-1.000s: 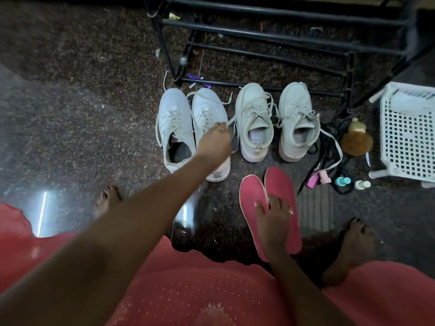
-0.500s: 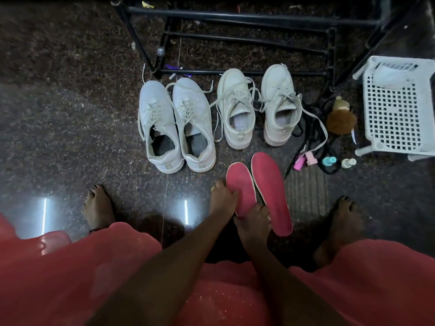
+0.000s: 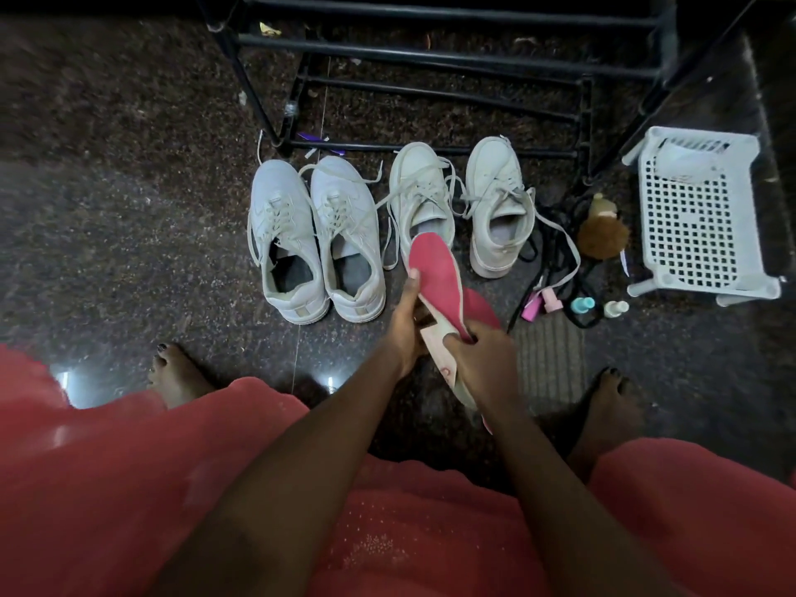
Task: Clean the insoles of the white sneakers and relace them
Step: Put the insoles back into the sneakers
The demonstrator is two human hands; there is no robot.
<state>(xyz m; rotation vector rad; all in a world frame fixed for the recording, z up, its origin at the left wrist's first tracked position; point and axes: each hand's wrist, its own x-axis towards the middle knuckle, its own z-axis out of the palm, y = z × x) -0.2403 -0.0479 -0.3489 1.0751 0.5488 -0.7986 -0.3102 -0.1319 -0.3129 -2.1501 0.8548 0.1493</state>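
Two pairs of white sneakers stand in a row on the dark floor: the left pair (image 3: 316, 239) with laces threaded, the right pair (image 3: 495, 209) with loose laces trailing. A pink insole (image 3: 435, 273) is lifted off the floor and tilted, its pale underside showing at the heel. My left hand (image 3: 407, 325) grips its left edge, thumb up near the toe end. My right hand (image 3: 478, 359) grips its heel end. A second pink insole (image 3: 484, 310) lies on the floor beneath, mostly hidden.
A black metal shoe rack (image 3: 430, 71) stands behind the sneakers. At right are a white perforated plastic basket (image 3: 693, 217), a brown brush (image 3: 603, 234), black laces (image 3: 555, 247) and small bottles (image 3: 581, 303). My bare feet (image 3: 176, 372) flank a ribbed mat (image 3: 547, 355).
My left hand came back from the left pair of sneakers to the insoles. Both hands took hold of one pink insole and lifted it off the floor.
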